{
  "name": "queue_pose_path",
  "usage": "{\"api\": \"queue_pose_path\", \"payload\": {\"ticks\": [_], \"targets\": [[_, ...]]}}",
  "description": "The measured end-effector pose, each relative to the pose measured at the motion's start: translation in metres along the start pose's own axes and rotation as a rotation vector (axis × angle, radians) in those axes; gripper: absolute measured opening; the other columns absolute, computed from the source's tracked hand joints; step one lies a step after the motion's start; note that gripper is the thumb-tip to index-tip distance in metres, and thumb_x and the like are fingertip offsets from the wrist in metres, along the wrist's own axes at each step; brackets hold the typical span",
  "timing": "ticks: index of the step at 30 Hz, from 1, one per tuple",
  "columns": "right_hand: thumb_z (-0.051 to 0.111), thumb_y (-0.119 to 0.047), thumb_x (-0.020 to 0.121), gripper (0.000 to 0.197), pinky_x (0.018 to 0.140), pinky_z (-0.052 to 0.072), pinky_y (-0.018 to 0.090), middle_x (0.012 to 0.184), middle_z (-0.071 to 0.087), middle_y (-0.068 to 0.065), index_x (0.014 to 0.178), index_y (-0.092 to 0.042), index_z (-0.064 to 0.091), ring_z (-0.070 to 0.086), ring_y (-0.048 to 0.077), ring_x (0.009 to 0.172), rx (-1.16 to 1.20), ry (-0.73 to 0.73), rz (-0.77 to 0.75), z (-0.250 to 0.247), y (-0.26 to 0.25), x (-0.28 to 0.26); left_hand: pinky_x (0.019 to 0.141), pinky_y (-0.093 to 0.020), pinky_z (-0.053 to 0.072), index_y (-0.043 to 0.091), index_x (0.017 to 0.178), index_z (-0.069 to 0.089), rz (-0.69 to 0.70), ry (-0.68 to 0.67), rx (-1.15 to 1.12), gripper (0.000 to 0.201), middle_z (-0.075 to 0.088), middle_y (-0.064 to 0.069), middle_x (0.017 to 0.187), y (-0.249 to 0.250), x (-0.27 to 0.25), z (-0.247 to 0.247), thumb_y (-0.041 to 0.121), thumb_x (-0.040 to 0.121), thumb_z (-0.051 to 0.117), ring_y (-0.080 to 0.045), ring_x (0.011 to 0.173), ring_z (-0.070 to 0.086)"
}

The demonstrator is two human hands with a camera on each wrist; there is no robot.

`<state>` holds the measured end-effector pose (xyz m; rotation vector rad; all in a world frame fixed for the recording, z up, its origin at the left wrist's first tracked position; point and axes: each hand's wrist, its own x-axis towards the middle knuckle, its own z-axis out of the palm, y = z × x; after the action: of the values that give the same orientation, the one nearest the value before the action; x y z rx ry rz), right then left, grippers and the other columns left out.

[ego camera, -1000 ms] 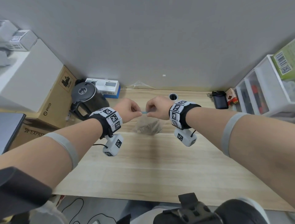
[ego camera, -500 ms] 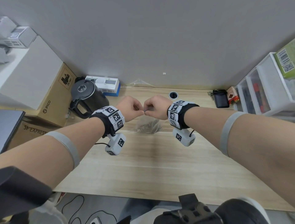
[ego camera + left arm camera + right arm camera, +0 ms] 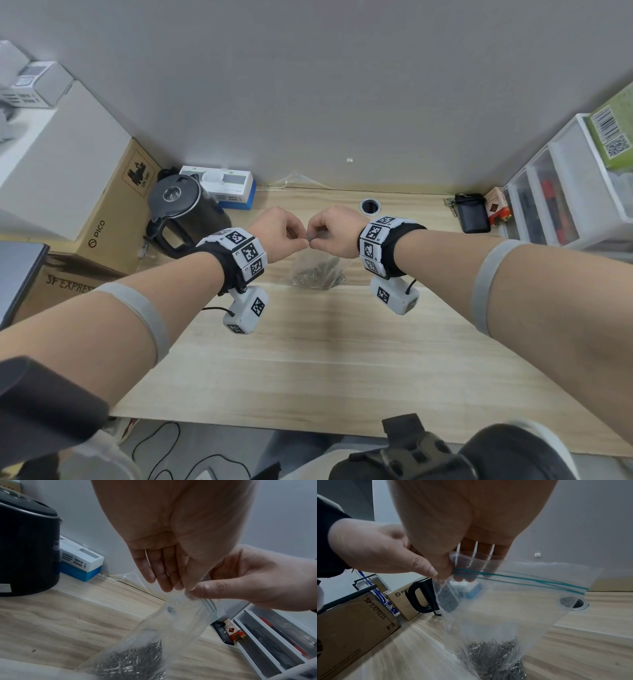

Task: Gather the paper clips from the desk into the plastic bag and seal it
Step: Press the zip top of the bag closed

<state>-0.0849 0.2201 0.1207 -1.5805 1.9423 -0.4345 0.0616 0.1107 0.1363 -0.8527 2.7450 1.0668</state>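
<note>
Just above the frame's centre in the head view, the left hand and right hand are meeting thumb to thumb, fingers curled, both pinching the top edge of the clear zip bag at one end of its green seal strip. Below them the bag is hanging over the wooden desk, with the paper clips heaped in its bottom. At left, a black kettle is standing beside a PICO carton.
</note>
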Motion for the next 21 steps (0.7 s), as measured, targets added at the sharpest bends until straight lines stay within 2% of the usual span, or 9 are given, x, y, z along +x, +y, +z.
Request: {"api": "queue_pose_path", "payload": {"ticks": [3, 7, 15, 18, 21], "targets": [[0.064, -0.026, 0.086, 0.011, 0.073, 0.052, 0.033, 0.087, 0.071, -0.001, 0.090, -0.018, 0.071, 0.064, 0.022, 0.084, -0.023, -0.004, 0.002, -0.0006, -0.0014, 0.0020, 0.073, -0.032, 0.057, 0.013, 0.076, 0.075, 0.008, -0.005, 0.016, 0.005, 0.071, -0.002, 0.074, 0.0002, 0.0022, -0.0002, 0.015, 0.081, 0.074, -0.019, 0.073, 0.067], [0.063, -0.026, 0.087, 0.013, 0.073, 0.052, 0.033, 0.089, 0.071, -0.002, 0.093, -0.020, 0.072, 0.063, 0.021, 0.085, -0.051, -0.007, 0.008, -0.0012, -0.0030, 0.0045, 0.071, -0.030, 0.056, 0.018, 0.071, 0.072, 0.009, -0.006, 0.024, 0.010, 0.067, 0.002, 0.068, -0.0014, 0.0044, -0.0003, 0.014, 0.080, 0.074, -0.014, 0.067, 0.062], [0.062, -0.028, 0.088, 0.015, 0.071, 0.054, 0.038, 0.085, 0.070, 0.001, 0.090, -0.016, 0.071, 0.063, 0.026, 0.083, -0.121, -0.016, 0.004, 0.0000, -0.0062, 0.0089, 0.067, -0.028, 0.053, 0.016, 0.073, 0.073, -0.002, -0.014, 0.043, 0.008, 0.066, 0.002, 0.068, -0.0041, 0.0061, -0.0018, 0.015, 0.080, 0.073, -0.014, 0.065, 0.061], [0.062, -0.031, 0.087, 0.015, 0.072, 0.055, 0.036, 0.088, 0.070, -0.003, 0.091, -0.020, 0.071, 0.064, 0.022, 0.085, -0.114, -0.021, 0.015, -0.0019, -0.0065, 0.0084, 0.065, -0.023, 0.050, 0.017, 0.073, 0.072, -0.003, -0.016, 0.041, 0.008, 0.066, 0.003, 0.068, -0.0046, 0.0057, -0.0023, 0.014, 0.081, 0.073, -0.011, 0.063, 0.059], [0.062, -0.031, 0.086, 0.013, 0.075, 0.055, 0.033, 0.093, 0.071, -0.007, 0.090, -0.022, 0.071, 0.064, 0.017, 0.089, -0.101, -0.022, 0.035, -0.0050, -0.0043, 0.0058, 0.066, -0.022, 0.052, 0.013, 0.076, 0.075, -0.012, -0.015, 0.046, 0.007, 0.070, -0.001, 0.073, -0.0060, 0.0049, -0.0038, 0.015, 0.082, 0.073, -0.012, 0.067, 0.062]]}}
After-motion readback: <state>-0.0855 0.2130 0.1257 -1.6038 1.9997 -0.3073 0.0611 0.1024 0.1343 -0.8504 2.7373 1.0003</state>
